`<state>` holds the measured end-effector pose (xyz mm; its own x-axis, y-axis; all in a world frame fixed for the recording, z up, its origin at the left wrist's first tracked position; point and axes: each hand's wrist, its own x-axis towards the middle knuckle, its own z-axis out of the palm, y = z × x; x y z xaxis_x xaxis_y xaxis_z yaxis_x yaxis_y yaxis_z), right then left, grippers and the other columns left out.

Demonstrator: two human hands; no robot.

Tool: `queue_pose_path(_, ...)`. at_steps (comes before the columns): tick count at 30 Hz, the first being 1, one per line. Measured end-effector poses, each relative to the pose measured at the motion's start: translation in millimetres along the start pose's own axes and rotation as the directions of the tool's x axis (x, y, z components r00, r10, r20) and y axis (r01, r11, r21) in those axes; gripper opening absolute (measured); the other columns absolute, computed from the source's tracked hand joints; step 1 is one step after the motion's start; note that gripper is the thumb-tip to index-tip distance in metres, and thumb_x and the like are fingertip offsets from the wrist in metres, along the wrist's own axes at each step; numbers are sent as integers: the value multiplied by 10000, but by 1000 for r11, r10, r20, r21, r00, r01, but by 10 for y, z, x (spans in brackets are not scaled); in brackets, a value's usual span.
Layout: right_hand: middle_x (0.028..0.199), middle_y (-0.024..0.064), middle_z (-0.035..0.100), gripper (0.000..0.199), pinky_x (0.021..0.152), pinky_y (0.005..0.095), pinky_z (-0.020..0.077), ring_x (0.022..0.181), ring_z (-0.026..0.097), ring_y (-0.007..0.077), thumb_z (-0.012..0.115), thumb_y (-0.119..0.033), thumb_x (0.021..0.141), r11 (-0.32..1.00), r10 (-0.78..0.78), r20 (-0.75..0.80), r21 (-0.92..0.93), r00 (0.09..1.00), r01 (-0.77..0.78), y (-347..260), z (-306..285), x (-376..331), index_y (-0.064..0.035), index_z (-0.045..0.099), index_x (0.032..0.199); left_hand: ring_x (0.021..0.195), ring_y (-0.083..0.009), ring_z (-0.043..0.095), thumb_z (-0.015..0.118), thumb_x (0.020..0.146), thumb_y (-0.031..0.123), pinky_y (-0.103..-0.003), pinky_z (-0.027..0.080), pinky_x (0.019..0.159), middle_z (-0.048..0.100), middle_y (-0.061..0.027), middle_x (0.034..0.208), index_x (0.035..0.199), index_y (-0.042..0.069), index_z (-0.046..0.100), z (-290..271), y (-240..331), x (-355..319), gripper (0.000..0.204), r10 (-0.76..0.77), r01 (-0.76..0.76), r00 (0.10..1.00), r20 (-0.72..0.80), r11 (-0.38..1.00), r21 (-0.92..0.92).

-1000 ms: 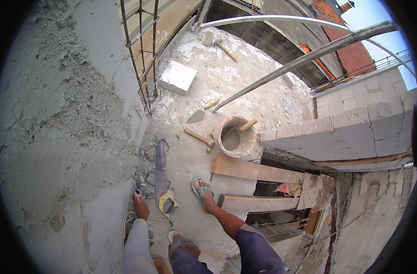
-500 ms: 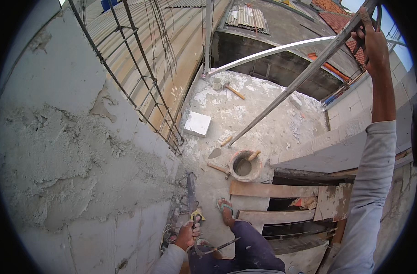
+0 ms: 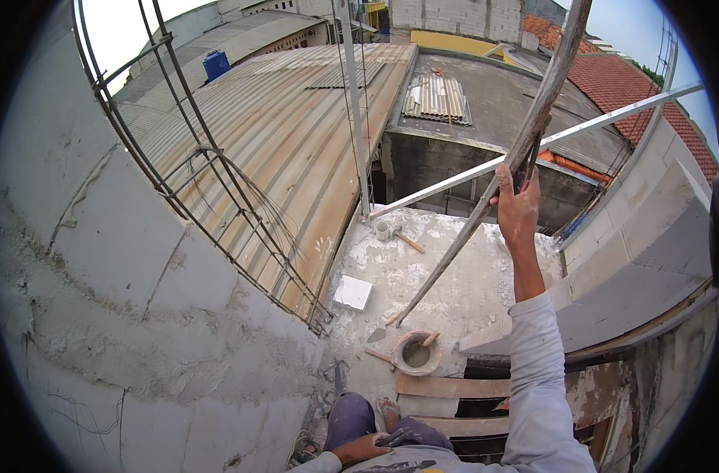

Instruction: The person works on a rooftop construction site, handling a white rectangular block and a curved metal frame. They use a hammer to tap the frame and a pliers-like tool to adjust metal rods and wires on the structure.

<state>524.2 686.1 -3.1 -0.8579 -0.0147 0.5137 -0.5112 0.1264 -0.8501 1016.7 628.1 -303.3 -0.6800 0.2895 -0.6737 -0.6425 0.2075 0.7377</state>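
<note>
My right hand (image 3: 520, 209) is raised and closed around a long weathered wooden pole (image 3: 459, 244), which slants from the floor up past the top edge. A dark slim piece (image 3: 535, 154) shows between my fingers and the pole; its kind is unclear. Low at my lap, my left hand (image 3: 361, 450) is closed beside a dark curved object (image 3: 397, 437) that I cannot make out. A saw-like dark blade (image 3: 340, 377) stands near my knee. By the pole's foot are a round mortar bucket (image 3: 436, 367) with a wooden handle sticking out, a trowel (image 3: 377, 335) and a hammer (image 3: 379, 355).
A rough block wall (image 3: 178, 315) rises on my left, with a rebar cage (image 3: 253, 217) along it. Planks (image 3: 454, 386) bridge dark gaps at lower right. Farther off lie a white block (image 3: 352, 292) and another hammer (image 3: 410, 240). A metal bar (image 3: 454, 180) crosses beyond the pole.
The view has tilted up, showing more rooftops. My right hand appears lower and closer to the middle, farther down the pole. My left hand has drawn in to my lap.
</note>
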Motion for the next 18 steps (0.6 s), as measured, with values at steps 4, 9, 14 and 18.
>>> queue_pose_path(4, 974, 92, 638, 515, 573, 282, 560, 703, 622, 133, 744, -345, 975, 1000, 20, 4, -9, 1000, -20, 15, 145, 75, 20, 552, 1284, 1215, -240, 607, 758, 921, 483, -321, 418, 1084, 669, -192, 1300, 1401, -67, 559, -341, 8, 256, 757, -10, 5, 997, -77, 998, -64)
queue_pose_path(9, 968, 92, 650, 519, 578, 292, 563, 684, 627, 142, 741, -347, 975, 999, 48, -2, -2, 999, -48, -9, 384, 193, 18, 557, 1296, 1130, -195, 630, 782, 911, 422, -299, 442, 1019, 697, -158, 1234, 1379, -22, 598, -1275, 614, 244, 671, 48, -76, 974, -220, 990, -120)
queue_pose_path(14, 980, 116, 671, 470, 584, 293, 563, 648, 632, 143, 736, -348, 974, 989, -10, -85, -147, 996, -3, -199, 322, 805, 32, 584, 1205, 746, -106, 588, 723, 950, 220, -269, 467, 625, 642, -3, 918, 1301, 54, 612, -2321, 791, 369, 404, -71, -41, 932, -356, 954, -296)
queue_pose_path(18, 905, 83, 647, 551, 602, 323, 548, 615, 668, 154, 752, -418, 954, 911, -270, -103, -350, 957, 219, -244, 191, 1438, 34, 581, 1218, 590, -51, 449, 639, 970, 133, -237, 363, 500, 559, 33, 822, 1247, 101, 580, -2811, 833, 403, 285, -15, -234, 875, -484, 862, -449)
